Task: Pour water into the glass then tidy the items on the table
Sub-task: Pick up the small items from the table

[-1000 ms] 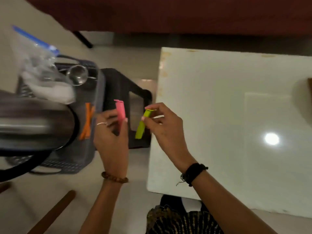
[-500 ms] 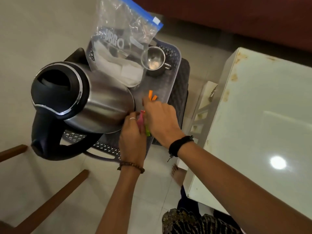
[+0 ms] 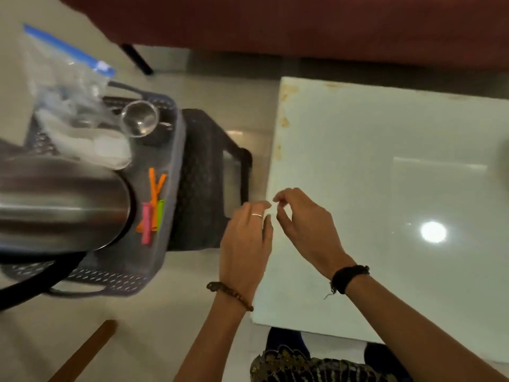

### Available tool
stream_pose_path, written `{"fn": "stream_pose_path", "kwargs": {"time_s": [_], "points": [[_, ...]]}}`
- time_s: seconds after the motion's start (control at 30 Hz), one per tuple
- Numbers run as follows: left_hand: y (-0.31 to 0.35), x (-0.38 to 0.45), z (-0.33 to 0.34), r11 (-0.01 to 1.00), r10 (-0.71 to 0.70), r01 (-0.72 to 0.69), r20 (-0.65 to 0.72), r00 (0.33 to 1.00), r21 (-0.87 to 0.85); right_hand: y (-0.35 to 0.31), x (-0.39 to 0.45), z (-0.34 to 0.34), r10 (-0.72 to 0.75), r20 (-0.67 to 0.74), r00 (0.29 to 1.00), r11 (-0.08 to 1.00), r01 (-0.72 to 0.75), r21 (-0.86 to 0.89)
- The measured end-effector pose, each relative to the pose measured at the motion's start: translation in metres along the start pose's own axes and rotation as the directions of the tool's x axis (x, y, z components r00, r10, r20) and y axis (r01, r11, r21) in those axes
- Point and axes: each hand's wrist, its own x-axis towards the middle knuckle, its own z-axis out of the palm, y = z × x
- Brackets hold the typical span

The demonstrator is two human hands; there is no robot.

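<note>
A grey plastic basket [image 3: 170,188] sits on a dark stool [image 3: 209,172] left of the white table [image 3: 385,188]. Inside it lie a steel kettle [image 3: 63,199] with a black handle, a clear glass [image 3: 140,118], a zip bag [image 3: 68,86] holding white paper, and pink [image 3: 146,223], green [image 3: 160,213] and orange [image 3: 154,188] clips. My left hand [image 3: 248,238] and my right hand [image 3: 305,224] hover side by side at the table's left edge, right of the basket. Both hold nothing, fingers loosely curled and apart.
A dark red sofa [image 3: 275,23] runs along the far side. A wooden chair rail [image 3: 82,354] crosses the tiled floor at the lower left. My patterned clothing [image 3: 316,365] shows below the table's near edge.
The pink and green clips left my hands and now lie in the basket beside the orange one. Both hands pulled back to the right toward the table edge.
</note>
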Motion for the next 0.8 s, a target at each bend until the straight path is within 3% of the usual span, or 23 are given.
{"fn": "stream_pose_path", "kwargs": {"time_s": [0.1, 0.3, 0.4, 0.53, 0.8], "points": [[0.052, -0.010, 0.054, 1.000, -0.004, 0.003, 0.266, 0.964, 0.004, 0.070, -0.042, -0.030, 0.139, -0.025, 0.990, 0.990, -0.139, -0.005], [0.185, -0.047, 0.179, 0.959, 0.197, -0.277, 0.568, 0.799, 0.057, 0.226, -0.150, -0.110, 0.337, -0.066, 0.939, 0.933, -0.342, -0.110], [0.265, -0.066, 0.242, 0.890, 0.334, -0.455, 0.624, 0.706, 0.038, 0.301, -0.205, -0.155, 0.435, -0.084, 0.896, 0.886, -0.443, -0.137], [0.350, -0.088, 0.321, 0.822, 0.408, -0.569, 0.729, 0.550, -0.032, 0.384, -0.268, -0.204, 0.571, -0.121, 0.812, 0.814, -0.579, -0.049], [0.469, -0.102, 0.425, 0.674, 0.516, -0.734, 0.765, 0.387, -0.084, 0.488, -0.344, -0.264, 0.670, -0.246, 0.700, 0.735, -0.673, 0.088]]}}
